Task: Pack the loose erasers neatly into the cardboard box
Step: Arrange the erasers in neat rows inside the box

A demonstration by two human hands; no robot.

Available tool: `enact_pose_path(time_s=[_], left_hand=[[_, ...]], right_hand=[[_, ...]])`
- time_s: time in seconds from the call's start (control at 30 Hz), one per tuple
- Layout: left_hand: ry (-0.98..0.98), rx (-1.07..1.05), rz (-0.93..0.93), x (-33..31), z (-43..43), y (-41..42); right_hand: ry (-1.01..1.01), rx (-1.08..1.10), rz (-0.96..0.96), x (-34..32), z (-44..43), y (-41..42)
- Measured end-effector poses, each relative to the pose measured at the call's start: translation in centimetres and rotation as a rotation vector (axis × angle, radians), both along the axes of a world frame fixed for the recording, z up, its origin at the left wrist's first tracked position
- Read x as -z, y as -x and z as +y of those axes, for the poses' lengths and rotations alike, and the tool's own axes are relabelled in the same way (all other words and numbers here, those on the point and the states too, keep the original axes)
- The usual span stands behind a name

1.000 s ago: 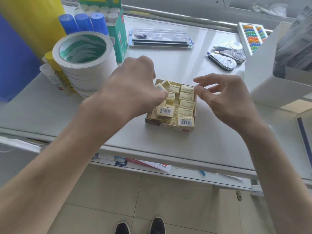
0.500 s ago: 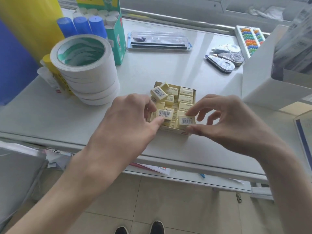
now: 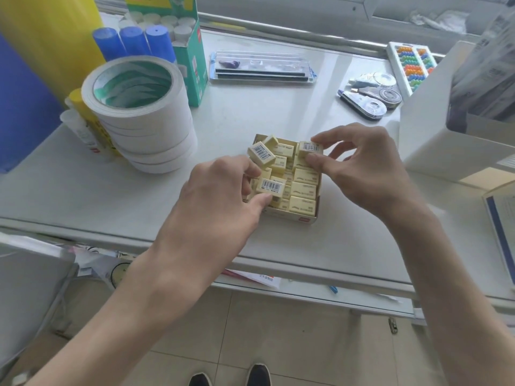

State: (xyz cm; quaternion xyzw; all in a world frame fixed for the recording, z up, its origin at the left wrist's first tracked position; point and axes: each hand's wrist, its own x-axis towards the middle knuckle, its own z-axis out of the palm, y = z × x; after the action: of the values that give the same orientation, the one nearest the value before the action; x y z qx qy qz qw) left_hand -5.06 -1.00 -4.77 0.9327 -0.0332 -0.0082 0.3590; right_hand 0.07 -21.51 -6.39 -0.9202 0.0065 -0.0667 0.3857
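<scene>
Packing is midway: left hand pinches a barcoded eraser over the cardboard box, right hand pinches a second eraser just beyond; each likely needs seating flat in a row.

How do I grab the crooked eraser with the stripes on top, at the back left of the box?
Pinch the crooked eraser across its two long side edges, coming straight down from above. It lies tilted on top of the packed rows in the box, so those sides probably stand free.
</scene>
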Motion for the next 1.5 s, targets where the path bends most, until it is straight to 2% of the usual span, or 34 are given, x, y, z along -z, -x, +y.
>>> enact_pose_path(time_s=[0.57,0.73,1.0,1.1,1.3,1.5], left_hand=[[-0.142,0.077,-0.065,-1.2,-3.4,0.0],[-0.141,0.123,0.005,-0.9,-4.3,-0.7],[-0.051,-0.11,-0.066,-1.7,1.4,-2.9],[-0.069,-0.145,-0.056,-1.1,2.4,-3.6],[-0.082,-0.128,-0.064,-0.8,2.4,-4.1],[-0.066,-0.048,-0.016,-1.1,0.2,-5.7]], right_hand=[[0.111,0.016,-0.043,-1.1,-0.3,0.9],[0.18,0.021,-0.071,-2.0,-0.3,0.9],[0.152,-0.198,-0.042,-2.8,3.3,1.9],[0.235,-0.219,-0.017,-2.3,4.7,1.6],[0.255,-0.197,-0.032,-2.1,5.2,0.9],[0.242,-0.136,-0.054,-3.2,1.6,1.3]])
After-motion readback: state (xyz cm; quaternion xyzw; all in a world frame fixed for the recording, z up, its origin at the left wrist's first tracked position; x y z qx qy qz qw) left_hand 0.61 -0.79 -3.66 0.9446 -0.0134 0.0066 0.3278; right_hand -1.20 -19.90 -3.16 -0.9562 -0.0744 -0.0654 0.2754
